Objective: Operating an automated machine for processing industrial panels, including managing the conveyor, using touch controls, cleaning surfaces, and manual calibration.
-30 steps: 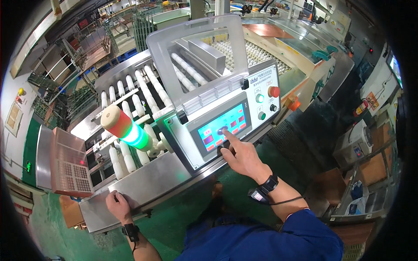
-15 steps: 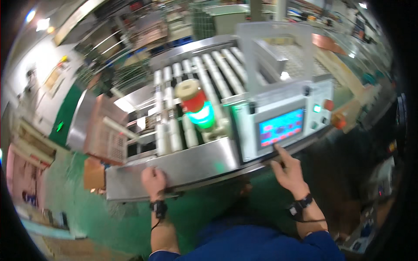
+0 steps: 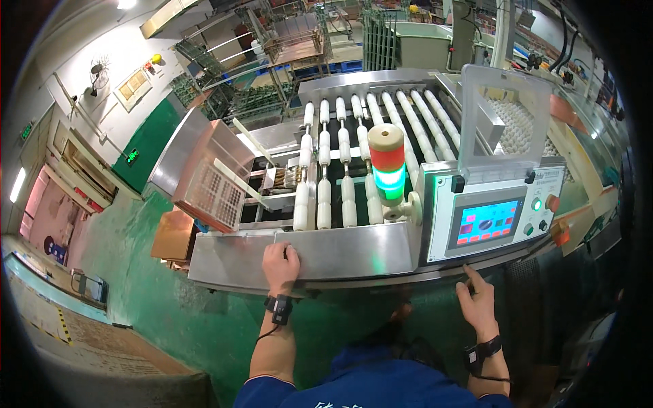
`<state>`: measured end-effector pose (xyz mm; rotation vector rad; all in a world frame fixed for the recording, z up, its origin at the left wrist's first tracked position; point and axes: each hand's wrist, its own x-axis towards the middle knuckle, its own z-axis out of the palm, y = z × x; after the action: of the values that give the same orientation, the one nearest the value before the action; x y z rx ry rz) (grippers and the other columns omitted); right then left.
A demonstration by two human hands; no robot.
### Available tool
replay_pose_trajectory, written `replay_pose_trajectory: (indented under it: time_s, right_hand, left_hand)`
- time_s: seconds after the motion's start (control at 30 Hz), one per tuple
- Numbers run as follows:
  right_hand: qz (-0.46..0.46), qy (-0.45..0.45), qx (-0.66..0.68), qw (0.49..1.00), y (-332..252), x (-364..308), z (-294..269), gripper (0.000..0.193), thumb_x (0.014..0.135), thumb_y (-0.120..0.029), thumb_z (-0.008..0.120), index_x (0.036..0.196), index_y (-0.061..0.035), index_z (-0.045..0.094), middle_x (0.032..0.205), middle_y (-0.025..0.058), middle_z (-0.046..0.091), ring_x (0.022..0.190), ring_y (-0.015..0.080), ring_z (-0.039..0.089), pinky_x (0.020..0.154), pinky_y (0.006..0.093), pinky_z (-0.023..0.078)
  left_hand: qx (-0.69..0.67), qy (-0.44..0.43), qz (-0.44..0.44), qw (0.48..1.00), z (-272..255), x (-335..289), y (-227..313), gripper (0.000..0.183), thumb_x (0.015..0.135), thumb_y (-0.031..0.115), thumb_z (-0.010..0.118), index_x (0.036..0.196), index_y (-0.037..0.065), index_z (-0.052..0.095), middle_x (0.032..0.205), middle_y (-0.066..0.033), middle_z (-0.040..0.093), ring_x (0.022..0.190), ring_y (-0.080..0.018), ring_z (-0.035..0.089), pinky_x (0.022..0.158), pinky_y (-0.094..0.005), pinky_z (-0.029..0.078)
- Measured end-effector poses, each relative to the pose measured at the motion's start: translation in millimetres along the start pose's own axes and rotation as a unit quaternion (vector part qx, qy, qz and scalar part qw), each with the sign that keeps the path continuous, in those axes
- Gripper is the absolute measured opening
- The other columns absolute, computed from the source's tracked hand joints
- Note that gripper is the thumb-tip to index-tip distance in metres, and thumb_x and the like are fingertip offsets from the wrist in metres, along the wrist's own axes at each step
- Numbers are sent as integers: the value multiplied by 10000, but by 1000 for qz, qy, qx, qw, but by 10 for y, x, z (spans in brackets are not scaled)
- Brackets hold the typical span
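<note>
My left hand (image 3: 281, 264) rests palm-down on the sloped stainless steel front panel (image 3: 340, 251) of a conveyor machine, fingers slightly apart, holding nothing. Lower right, my right hand (image 3: 476, 299) hangs just below the machine's front edge, fingers spread and pointing up, under the control box. That white control box (image 3: 493, 217) carries a lit touch screen (image 3: 484, 222), a green button (image 3: 537, 204) and a red button (image 3: 552, 202). A signal tower lamp (image 3: 388, 166) with red and glowing green bands stands beside it. Behind lie rows of white rollers (image 3: 343, 177).
A clear hinged cover (image 3: 507, 122) stands open above the control box. A perforated copper-coloured tray (image 3: 214, 180) sits at the machine's left end, a brown box (image 3: 173, 234) below it. The floor (image 3: 129, 272) is green. Racks and crates stand at the back.
My right hand has come off the touch screen and dropped below the machine's front edge. The view has swung to the left. My left hand stays on the steel panel.
</note>
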<state>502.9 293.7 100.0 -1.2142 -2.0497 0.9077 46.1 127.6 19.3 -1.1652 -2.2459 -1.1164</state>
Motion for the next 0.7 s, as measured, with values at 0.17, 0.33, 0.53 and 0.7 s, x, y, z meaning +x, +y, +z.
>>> replay_pose_trajectory:
  time_s: [0.17,0.33,0.53,0.7]
  right_hand:
    - [-2,3,8,1000,39,-75,-17,462,903,-130,688,1313,81,662,724,132,655,650,186,623,652,341,504]
    - [2,12,1,1000,181,-175,-57,437,909,-180,714,1284,44,689,811,207,711,697,311,699,677,388,552]
    - [0,-5,-5,1000,101,-161,-78,450,923,-185,721,1319,24,676,796,199,697,701,292,698,687,367,552]
    - [-29,11,-1,1000,172,-211,-97,432,941,-202,710,1315,11,675,863,212,723,804,392,721,746,437,577]
  left_hand:
    - [7,-2,-5,1000,-11,11,-13,116,870,76,666,952,19,725,935,-170,715,916,-390,658,832,-477,539]
    - [4,-8,-3,1000,42,15,21,125,872,79,657,946,14,732,932,-176,718,919,-389,661,837,-483,535]
    - [-8,-9,-13,1000,22,-40,-87,148,897,89,635,957,1,738,949,-194,711,935,-398,662,856,-483,529]
    - [-4,-22,-32,999,40,-14,-50,163,898,88,644,995,-11,730,970,-194,702,943,-392,656,857,-476,525]
